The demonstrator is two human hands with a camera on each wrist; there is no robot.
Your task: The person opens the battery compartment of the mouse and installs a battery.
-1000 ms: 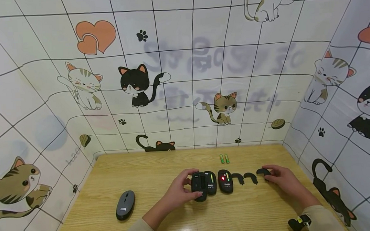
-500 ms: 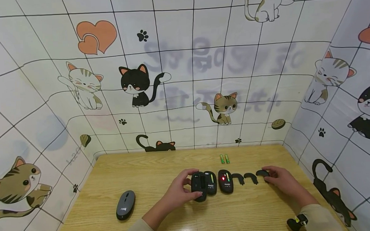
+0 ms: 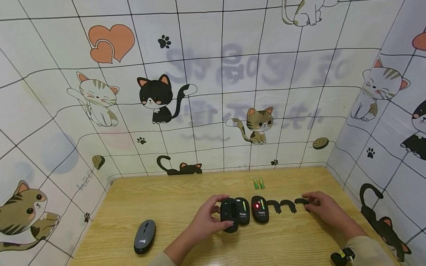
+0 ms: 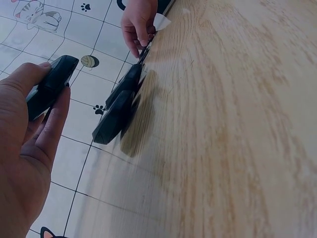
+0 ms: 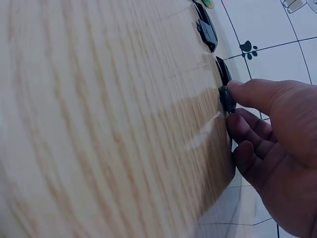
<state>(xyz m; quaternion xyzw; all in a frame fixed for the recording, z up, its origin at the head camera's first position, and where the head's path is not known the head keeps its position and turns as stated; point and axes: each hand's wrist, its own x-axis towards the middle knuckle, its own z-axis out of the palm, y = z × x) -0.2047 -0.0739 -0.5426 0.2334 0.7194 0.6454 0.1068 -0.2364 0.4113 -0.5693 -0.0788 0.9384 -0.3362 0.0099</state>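
My left hand (image 3: 207,218) grips a black computer mouse (image 3: 229,215) by its sides, held above the table with an open slot in its upward face. In the left wrist view that mouse (image 4: 52,85) hangs between thumb and fingers. Next to it lie two more opened mice, one (image 3: 243,211) partly behind it and one (image 3: 260,209) with a red light, each with a green battery inside. To the right, my right hand (image 3: 323,207) pinches a curved black mouse cover (image 3: 301,201) at the table surface. Two similar covers (image 3: 274,205) lie beside it.
Two green batteries (image 3: 258,183) lie near the table's back edge. A grey mouse (image 3: 144,236) sits at the left of the wooden table (image 3: 179,190). A cat-printed cloth (image 3: 211,85) encloses the back and sides.
The cover under my right hand has tipped down to lie flat, in line with the other two covers. My left hand and its mouse stay almost still.
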